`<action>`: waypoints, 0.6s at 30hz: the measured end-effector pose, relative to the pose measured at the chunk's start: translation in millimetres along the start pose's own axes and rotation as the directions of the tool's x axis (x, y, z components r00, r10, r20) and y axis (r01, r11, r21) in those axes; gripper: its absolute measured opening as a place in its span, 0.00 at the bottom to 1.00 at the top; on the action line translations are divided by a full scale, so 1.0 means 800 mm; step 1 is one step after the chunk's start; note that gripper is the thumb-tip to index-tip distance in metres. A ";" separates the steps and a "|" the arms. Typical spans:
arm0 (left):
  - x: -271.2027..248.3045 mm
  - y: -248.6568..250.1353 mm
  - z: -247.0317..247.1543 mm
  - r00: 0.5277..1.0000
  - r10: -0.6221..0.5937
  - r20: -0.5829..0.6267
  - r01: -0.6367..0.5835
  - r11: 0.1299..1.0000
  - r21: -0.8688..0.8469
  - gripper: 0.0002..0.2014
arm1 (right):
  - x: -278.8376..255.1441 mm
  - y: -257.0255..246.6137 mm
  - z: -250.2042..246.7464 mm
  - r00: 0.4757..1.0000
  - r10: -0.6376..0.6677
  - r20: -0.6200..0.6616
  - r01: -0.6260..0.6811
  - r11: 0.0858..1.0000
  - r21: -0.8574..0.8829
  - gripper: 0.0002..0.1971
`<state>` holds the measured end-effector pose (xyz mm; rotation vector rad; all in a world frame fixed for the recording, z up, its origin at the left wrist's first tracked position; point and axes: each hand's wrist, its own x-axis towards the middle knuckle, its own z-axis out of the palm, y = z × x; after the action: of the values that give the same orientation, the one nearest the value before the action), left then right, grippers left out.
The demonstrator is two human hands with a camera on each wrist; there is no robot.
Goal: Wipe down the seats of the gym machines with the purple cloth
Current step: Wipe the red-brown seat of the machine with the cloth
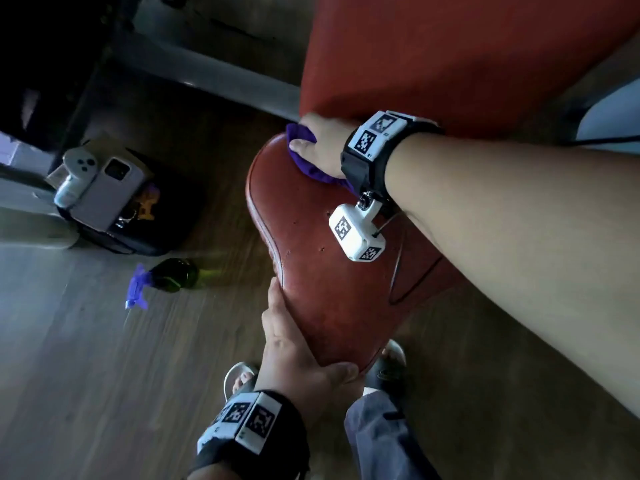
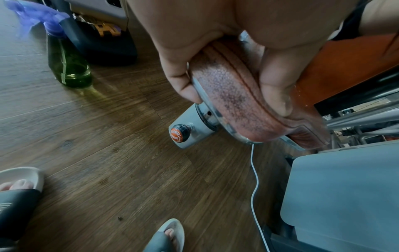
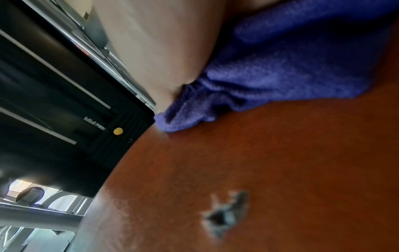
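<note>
A worn red-brown seat (image 1: 329,258) fills the middle of the head view, below a red backrest (image 1: 450,57). My right hand (image 1: 313,140) holds the bunched purple cloth (image 1: 304,161) and presses it onto the seat's far end, close to the backrest; its fingertips are hidden. In the right wrist view the cloth (image 3: 280,71) lies crumpled under my palm on the seat (image 3: 270,162), which has a small tear (image 3: 226,214). My left hand (image 1: 298,351) grips the seat's near edge (image 2: 233,98), with the thumb (image 2: 276,85) on top and the fingers (image 2: 181,76) underneath.
A green spray bottle (image 1: 169,277) with a purple trigger stands on the wooden floor, left of the seat. Behind it a black bag (image 1: 138,230) holds a phone and a controller. An orange knob (image 2: 179,135) sits under the seat, and a white cable (image 2: 255,187) hangs down. My slippered feet (image 1: 239,375) are near the seat.
</note>
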<state>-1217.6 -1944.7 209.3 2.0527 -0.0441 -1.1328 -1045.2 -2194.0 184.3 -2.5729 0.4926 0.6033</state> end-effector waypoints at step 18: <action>-0.001 0.011 -0.003 0.999 -0.050 -0.010 0.051 0.993 0.110 0.78 | -0.093 0.154 0.004 0.988 0.157 -0.002 -0.156 0.981 0.117 0.17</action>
<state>-1213.3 -1948.8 215.8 2.1667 -0.0524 -1.1767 -1162.2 -2277.8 176.0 -2.4439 0.7175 0.5949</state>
